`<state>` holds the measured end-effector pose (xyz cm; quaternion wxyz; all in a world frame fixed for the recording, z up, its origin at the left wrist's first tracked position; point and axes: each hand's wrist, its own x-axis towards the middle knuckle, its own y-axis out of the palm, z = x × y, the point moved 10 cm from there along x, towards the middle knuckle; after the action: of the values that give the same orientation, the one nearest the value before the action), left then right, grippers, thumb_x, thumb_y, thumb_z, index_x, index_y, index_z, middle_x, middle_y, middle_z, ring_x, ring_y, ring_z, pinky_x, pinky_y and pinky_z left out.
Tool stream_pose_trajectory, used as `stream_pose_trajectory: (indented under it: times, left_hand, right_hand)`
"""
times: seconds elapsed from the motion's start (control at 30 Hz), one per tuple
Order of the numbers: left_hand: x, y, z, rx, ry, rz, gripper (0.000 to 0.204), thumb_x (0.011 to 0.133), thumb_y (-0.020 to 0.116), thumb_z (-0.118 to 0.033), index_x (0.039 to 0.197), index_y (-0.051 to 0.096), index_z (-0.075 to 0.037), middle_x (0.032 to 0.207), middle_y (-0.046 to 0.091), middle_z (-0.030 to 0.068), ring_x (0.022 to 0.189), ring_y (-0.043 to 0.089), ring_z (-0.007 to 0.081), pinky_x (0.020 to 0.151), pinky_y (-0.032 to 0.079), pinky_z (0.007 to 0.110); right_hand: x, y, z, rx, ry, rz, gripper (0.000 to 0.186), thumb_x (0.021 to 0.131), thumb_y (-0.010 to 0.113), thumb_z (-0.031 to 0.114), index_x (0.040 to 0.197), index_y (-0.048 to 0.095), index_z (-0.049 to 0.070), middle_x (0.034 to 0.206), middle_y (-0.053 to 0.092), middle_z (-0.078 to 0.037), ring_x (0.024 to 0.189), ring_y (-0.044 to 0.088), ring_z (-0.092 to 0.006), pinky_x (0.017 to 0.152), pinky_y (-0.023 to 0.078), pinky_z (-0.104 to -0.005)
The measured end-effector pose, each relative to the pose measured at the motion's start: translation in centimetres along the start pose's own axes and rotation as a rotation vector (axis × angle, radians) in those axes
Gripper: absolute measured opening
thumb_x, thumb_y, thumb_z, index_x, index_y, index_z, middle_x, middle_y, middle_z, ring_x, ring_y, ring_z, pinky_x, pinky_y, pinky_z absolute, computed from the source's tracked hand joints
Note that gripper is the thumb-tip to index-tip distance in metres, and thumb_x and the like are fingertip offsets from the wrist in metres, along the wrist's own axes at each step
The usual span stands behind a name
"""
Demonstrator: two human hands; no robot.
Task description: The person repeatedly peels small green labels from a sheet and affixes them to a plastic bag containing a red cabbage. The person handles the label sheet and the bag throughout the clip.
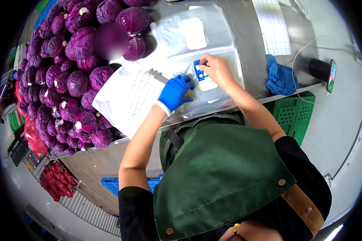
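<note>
At two o'clock from the gloved left hand [175, 93], its fingers spread, a blue-and-white label [204, 76] is touched by the right hand [218, 69]; whether it is clamped cannot be told. The clear plastic [181, 63] is best kept flat.

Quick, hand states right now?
Left hand, gloved: open at the clear plastic bag, nothing seen held.
Right hand: fingertips at the blue-and-white label; grip cannot be told.

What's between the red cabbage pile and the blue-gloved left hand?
White printed paper lies between the red cabbage pile and the left hand, in the head view.
</note>
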<state>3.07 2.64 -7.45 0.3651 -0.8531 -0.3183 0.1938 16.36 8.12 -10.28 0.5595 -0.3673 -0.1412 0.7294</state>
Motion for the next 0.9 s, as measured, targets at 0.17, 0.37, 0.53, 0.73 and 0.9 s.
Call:
stream_pose_trajectory:
  times: [0.17, 0.37, 0.53, 0.73, 0.9]
  left_hand:
    - [0.4, 1.0, 2.2, -0.17, -0.107, 0.014, 0.016, 0.077, 0.073, -0.014, 0.091, 0.069, -0.007, 0.09, 0.063, 0.0106, 0.083, 0.061, 0.0285, 0.075, 0.049, 0.037]
    - [-0.5, -5.2, 7.5, -0.864, -0.596, -0.393, 0.019, 0.092, 0.06, -0.013, 0.1, 0.07, 0.001, 0.087, 0.069, 0.0044, 0.077, 0.061, 0.0121, 0.072, 0.049, 0.027]
    - [-3.9, -11.3, 10.3, -0.835, -0.513, -1.038, 0.01, 0.091, 0.062, -0.012, 0.095, 0.067, -0.003, 0.083, 0.065, 0.0015, 0.074, 0.056, 0.0114, 0.068, 0.045, 0.026]
    - [0.7, -0.8, -0.4, 0.002, 0.003, -0.027, 0.033, 0.07, 0.079, -0.02, 0.097, 0.065, -0.008, 0.094, 0.061, 0.0098, 0.088, 0.059, 0.029, 0.081, 0.047, 0.037]
    - [0.6, 0.4, 2.1, -0.117, -0.101, -0.068, 0.019, 0.074, 0.075, -0.016, 0.09, 0.07, -0.007, 0.092, 0.064, 0.0115, 0.084, 0.061, 0.0301, 0.075, 0.049, 0.037]
  right_hand:
    - [0.0, -1.9, -0.5, 0.201, 0.028, 0.031, 0.022, 0.088, 0.067, 0.014, 0.105, 0.056, 0.005, 0.069, 0.062, -0.006, 0.055, 0.05, -0.0094, 0.051, 0.039, -0.0269]
    - [-2.5, -6.1, 5.0, 0.99, -0.124, 0.24, 0.025, 0.091, 0.065, 0.012, 0.111, 0.052, 0.006, 0.087, 0.061, -0.002, 0.067, 0.051, -0.0033, 0.053, 0.036, -0.0184]
    - [-1.1, -2.9, 3.8, 0.246, -0.184, 0.197, 0.033, 0.086, 0.067, 0.012, 0.112, 0.049, 0.009, 0.094, 0.063, -0.01, 0.083, 0.064, -0.0253, 0.065, 0.048, -0.0344]
    - [0.6, -0.3, 2.8, -0.15, -0.288, 0.02, 0.029, 0.087, 0.065, 0.016, 0.108, 0.047, 0.01, 0.1, 0.066, -0.014, 0.087, 0.064, -0.037, 0.07, 0.049, -0.0455]
    - [0.9, -2.5, 2.7, -0.228, -0.199, -0.053, 0.026, 0.087, 0.063, 0.009, 0.107, 0.048, 0.007, 0.093, 0.067, -0.013, 0.077, 0.068, -0.0309, 0.065, 0.051, -0.0416]
